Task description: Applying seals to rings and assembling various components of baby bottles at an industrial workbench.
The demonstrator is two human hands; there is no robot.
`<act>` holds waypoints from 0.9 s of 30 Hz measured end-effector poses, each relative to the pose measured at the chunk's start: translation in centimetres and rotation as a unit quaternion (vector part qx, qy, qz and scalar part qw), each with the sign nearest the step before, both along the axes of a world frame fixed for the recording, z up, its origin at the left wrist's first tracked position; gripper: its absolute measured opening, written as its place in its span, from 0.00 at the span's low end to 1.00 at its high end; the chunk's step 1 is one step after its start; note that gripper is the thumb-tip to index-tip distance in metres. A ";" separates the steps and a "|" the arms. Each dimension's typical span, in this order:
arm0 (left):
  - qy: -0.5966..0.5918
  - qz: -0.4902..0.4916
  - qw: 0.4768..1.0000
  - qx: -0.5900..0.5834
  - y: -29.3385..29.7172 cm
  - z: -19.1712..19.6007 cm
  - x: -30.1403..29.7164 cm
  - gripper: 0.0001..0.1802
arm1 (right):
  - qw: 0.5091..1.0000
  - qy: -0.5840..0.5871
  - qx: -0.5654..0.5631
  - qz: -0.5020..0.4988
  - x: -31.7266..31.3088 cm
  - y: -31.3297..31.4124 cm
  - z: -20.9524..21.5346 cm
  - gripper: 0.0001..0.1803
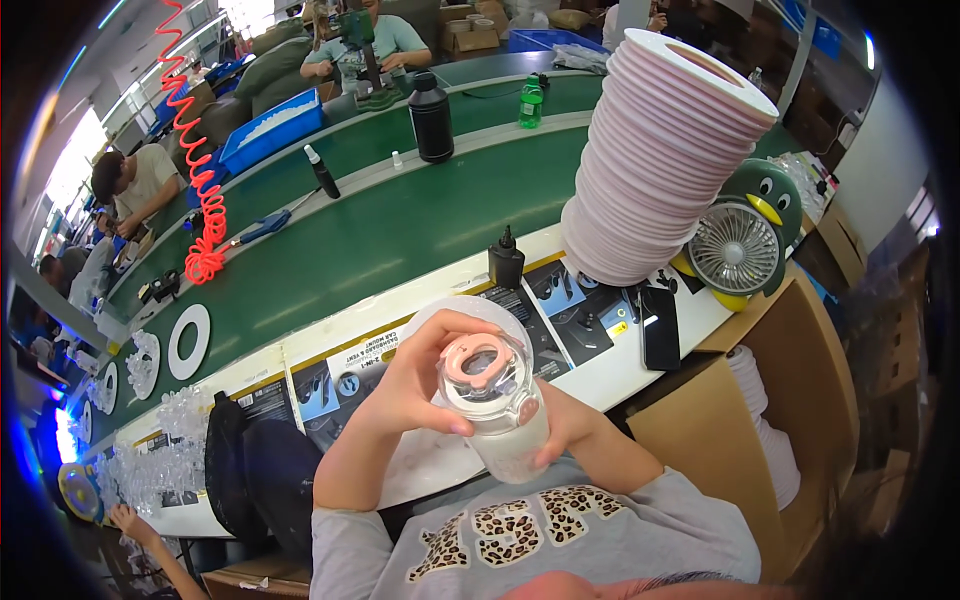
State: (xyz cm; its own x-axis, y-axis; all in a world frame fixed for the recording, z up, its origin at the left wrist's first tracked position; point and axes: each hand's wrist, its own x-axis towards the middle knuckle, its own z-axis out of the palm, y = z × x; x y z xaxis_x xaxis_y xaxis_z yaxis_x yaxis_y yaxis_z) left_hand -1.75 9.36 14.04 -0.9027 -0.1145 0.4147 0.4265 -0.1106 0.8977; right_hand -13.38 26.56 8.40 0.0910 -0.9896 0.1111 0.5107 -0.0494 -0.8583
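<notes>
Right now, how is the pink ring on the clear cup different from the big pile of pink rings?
The pink ring is one small piece lying on the clear cup, held in both hands, left hand and right hand. The pile of pink rings is a tall, leaning stack of far wider rings standing on the table, untouched. Both are pink with a hole.

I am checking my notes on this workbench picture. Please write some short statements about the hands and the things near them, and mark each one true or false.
1. Both hands hold a clear plastic cup with a pink ring on its top. True.
2. The tall stack of pink and white rings stands left of the cup. False: it stands to the right.
3. A penguin-shaped fan sits beside that stack. True.
4. The left hand rests flat on the green belt. False: it grips the cup, as does the right hand.
</notes>
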 end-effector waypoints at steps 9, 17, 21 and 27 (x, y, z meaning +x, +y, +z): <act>-0.034 -0.052 0.994 0.095 0.6 1.6 -0.3 0.56 | 0.994 -0.086 -0.018 0.062 0.5 -0.8 -0.9 0.49; -0.018 0.081 0.997 0.007 1.0 2.0 0.4 0.56 | 0.903 0.226 -0.053 -0.361 1.8 -1.6 1.0 0.50; -0.034 0.169 0.983 -0.062 2.2 1.2 0.2 0.50 | 0.795 0.385 -0.064 -0.465 2.0 -1.7 0.9 0.49; -0.039 0.162 0.986 -0.005 2.2 1.2 -0.6 0.44 | 0.775 0.434 -0.046 -0.457 1.9 -1.2 1.5 0.50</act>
State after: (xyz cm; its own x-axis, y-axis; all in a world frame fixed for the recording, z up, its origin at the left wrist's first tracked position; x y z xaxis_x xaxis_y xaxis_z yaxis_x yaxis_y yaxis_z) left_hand -2.30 11.59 15.21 -0.8488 -0.3975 0.3487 0.3679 0.0298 0.9294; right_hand -11.51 25.39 9.86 -0.5627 -0.6769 0.4746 -0.5416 -0.1320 -0.8302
